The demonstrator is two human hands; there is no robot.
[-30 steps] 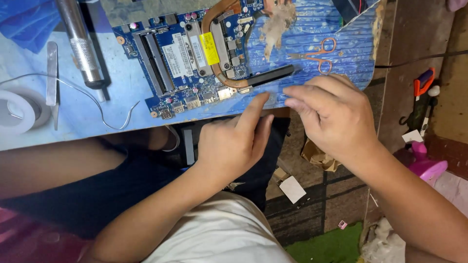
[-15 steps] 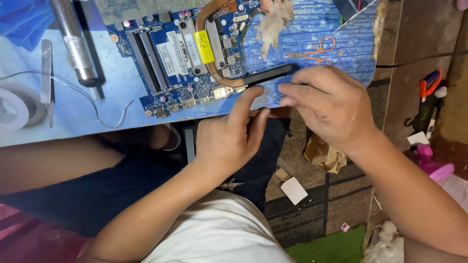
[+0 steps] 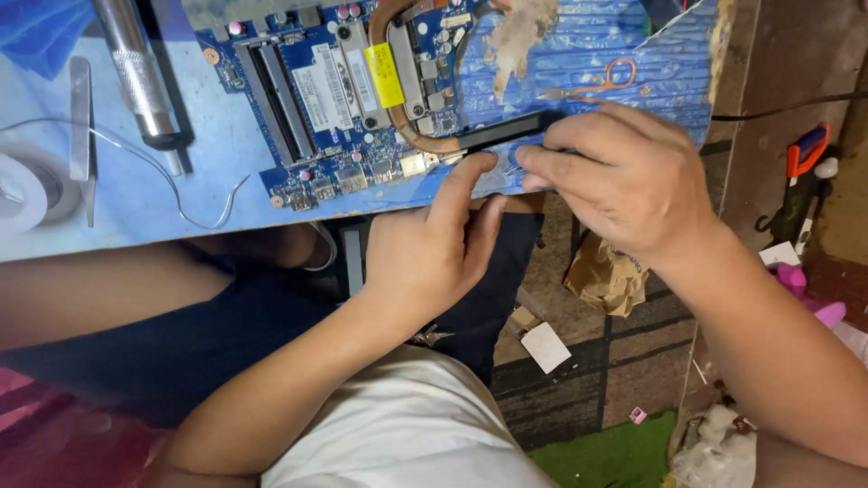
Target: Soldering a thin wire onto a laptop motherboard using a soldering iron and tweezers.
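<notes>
A blue laptop motherboard [image 3: 334, 99] lies on the blue table [image 3: 136, 226], close to its front edge. A copper heat pipe [image 3: 425, 143] curves across the board and ends in a black heatsink bar [image 3: 506, 131]. My right hand [image 3: 624, 181] reaches in from the right, its fingertips pinched on the near end of that black bar. My left hand [image 3: 434, 253] comes up from below the table edge. Its index finger is stretched out and touches the board's edge right next to my right fingertips, while its other fingers are curled and hold nothing.
On the table's left lie a metal cylinder tool [image 3: 136, 77], a flat metal pick [image 3: 81, 136], a thin wire [image 3: 208, 212] and a tape roll [image 3: 23, 194]. Small scissors [image 3: 601, 81] lie behind my right hand. Crumpled paper [image 3: 606, 271] and a white pad [image 3: 545, 346] are on the floor.
Both hands have moved up to the board's front edge. My right fingers have closed on the black heatsink bar, and my left index finger has come up beside them.
</notes>
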